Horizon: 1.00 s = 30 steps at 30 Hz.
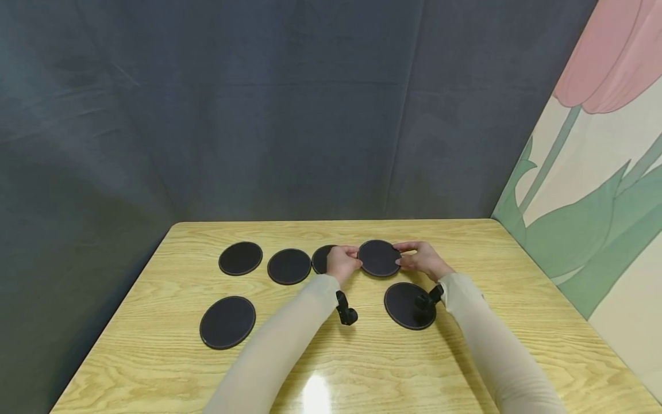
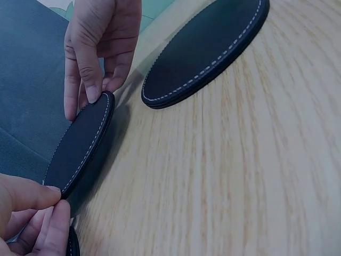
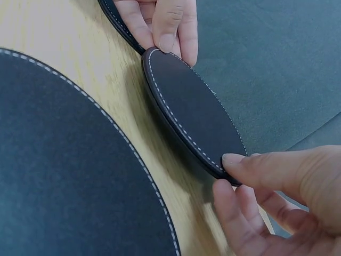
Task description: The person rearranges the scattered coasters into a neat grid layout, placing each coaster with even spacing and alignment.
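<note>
Both hands hold one round black leather coaster (image 1: pixel 379 258) by opposite edges, near the back of the table. My left hand (image 1: pixel 343 262) pinches its left edge between thumb and fingers. On the opposite side, my right hand (image 1: pixel 423 259) pinches the rim with the thumb on top. White stitching runs around the coaster's border, and a shadow (image 3: pixel 160 144) lies beneath it on the wood. Another coaster (image 1: pixel 322 259) is partly hidden behind the left hand. Nearer the front, below the right wrist, lies a further coaster (image 1: pixel 405 305).
Two coasters, one in the middle (image 1: pixel 289 266) and one farther left (image 1: pixel 240 258), continue the back row. A larger-looking coaster (image 1: pixel 227 322) lies at front left. The wooden table (image 1: pixel 362 368) meets a dark curtain (image 1: pixel 284 115) behind and a flower-painted wall (image 1: pixel 595 201) at right.
</note>
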### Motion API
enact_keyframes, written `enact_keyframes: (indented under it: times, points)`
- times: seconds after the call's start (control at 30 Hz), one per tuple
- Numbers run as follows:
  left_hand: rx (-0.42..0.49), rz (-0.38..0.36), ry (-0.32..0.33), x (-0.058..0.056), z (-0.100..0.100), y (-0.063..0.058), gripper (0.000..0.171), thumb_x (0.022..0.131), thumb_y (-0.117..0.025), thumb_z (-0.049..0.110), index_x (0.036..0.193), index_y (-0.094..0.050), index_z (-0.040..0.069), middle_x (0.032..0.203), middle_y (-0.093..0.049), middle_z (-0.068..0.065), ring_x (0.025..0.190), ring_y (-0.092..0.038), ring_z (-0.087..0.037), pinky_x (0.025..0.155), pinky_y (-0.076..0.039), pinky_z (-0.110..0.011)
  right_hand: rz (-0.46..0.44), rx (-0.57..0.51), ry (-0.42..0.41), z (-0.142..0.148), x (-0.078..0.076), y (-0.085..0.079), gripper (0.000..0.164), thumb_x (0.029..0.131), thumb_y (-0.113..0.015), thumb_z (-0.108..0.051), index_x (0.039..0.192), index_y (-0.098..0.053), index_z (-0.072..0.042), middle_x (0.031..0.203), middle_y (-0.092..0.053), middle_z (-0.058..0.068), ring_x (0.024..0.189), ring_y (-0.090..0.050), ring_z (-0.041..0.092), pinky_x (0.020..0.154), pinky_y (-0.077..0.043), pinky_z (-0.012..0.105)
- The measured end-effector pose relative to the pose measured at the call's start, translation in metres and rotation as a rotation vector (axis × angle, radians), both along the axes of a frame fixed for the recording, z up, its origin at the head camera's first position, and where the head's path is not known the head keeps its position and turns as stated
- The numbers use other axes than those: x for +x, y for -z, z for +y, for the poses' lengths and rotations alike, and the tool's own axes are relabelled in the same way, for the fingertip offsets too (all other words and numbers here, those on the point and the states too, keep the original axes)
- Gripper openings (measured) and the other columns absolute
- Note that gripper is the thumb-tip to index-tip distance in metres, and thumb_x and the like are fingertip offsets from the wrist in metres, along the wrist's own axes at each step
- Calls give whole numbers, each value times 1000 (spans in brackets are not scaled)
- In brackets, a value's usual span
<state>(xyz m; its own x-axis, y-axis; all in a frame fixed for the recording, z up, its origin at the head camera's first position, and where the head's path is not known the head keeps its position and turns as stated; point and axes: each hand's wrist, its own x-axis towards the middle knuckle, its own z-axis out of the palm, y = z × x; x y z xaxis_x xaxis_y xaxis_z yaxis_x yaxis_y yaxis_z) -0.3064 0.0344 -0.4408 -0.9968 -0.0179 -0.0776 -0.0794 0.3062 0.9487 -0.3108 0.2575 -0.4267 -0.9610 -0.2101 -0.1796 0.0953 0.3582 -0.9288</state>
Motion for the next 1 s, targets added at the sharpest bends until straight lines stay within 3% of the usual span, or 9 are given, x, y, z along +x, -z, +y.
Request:
enact_keyframes:
  times: [0.33, 1.0]
  points:
    - [-101, 23, 9, -1, 4, 4, 35, 78, -75, -2, 112, -73, 7, 103, -72, -7, 97, -67, -21, 80, -57, -30, -21, 1, 22, 2, -2, 5, 52, 90, -60, 7, 139, -44, 11, 142, -36, 32, 82, -62, 4, 77, -56, 20]
    - [-99, -5, 42, -2, 0, 4, 32, 80, -74, 1, 112, -73, 7, 109, -72, -8, 104, -67, -21, 83, -56, -32, -42, 37, 38, -3, -3, 6, 51, 89, -61, 9, 137, -46, 12, 137, -42, 31, 85, -64, 13, 72, -56, 19]
